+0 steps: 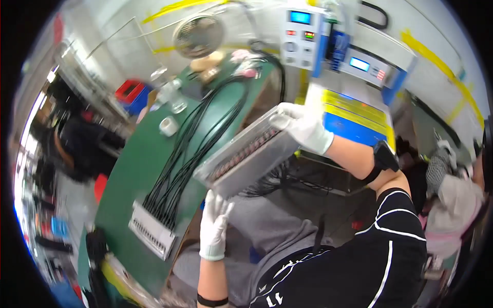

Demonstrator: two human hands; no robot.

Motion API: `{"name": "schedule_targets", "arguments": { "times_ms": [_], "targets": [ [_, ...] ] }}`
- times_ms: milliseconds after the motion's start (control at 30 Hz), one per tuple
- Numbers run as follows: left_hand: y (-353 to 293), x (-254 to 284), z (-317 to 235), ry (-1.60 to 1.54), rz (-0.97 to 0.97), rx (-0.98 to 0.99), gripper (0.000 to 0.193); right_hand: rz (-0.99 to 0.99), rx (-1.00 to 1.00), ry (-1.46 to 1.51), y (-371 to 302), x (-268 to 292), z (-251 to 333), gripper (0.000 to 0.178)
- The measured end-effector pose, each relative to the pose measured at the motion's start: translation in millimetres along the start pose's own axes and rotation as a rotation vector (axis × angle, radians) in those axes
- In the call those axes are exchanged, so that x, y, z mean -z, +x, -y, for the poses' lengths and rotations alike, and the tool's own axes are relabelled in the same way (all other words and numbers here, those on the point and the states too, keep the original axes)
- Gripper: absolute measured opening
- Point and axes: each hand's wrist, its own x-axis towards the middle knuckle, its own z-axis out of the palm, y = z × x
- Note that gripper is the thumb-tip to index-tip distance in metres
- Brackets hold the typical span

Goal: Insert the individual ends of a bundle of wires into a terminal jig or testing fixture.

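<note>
My right hand (308, 127), in a white glove, grips the upper end of a long grey metal fixture (255, 168). A row of small reddish-brown parts, too blurred to name, runs along a slot in it. The fixture hangs tilted over my lap, beside the table edge. Just below its lower end is my left hand (214, 226), also gloved, with the fingers stretched apart and nothing held; whether the fingertips touch the fixture I cannot tell. On the table lies a similar pale block (151, 231), with many black cables (177, 177) running out of it toward the back.
A green table (123, 177) stretches along my left. On it are a white tape roll (168, 126) and a clear bottle (177, 101); a fan (199, 36) stands behind. To the right stands a machine with screens (359, 64) and a yellow-blue bed (354, 120). More black cables (272, 182) hang below the fixture.
</note>
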Motion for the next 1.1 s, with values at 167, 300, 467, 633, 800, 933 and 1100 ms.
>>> {"name": "schedule_targets", "arguments": {
  "times_ms": [167, 300, 467, 633, 800, 933, 1100],
  "targets": [
    [-28.5, 44.0, -12.3, -0.317, -0.127, 0.103, 0.054, 0.502, -0.134, 0.211, 52.3, -126.7, 40.0, 0.038],
    [-61.6, 95.2, -35.6, -0.383, -0.249, 0.097, 0.049, 0.782, -0.039, -0.021, 106.0, -239.5, 40.6, 0.059],
    [-79.7, 128.9, -31.2, -0.448, -0.449, 0.035, 0.044, 0.95, 0.45, -0.247, 128.2, -407.3, 57.5, 0.061],
    [-79.5, 143.4, -28.2, -0.569, -0.474, 0.055, 0.046, 0.959, 0.728, -0.544, 117.7, -478.3, 75.4, 0.061],
    [-77.6, 148.3, -27.3, -0.512, -0.486, 0.033, 0.048, 1.135, 0.521, -0.777, 142.5, -472.4, 119.9, 0.064],
    [-80.3, 157.0, -16.7, -0.429, -0.445, 0.022, 0.051, 1.091, 0.559, -0.576, 167.2, -422.5, 115.9, 0.063],
    [-93.2, 180.4, -1.6, -0.203, -0.299, -0.048, 0.055, 0.642, 0.779, -0.326, 129.5, -292.5, 140.9, 0.045]
  ]
}}
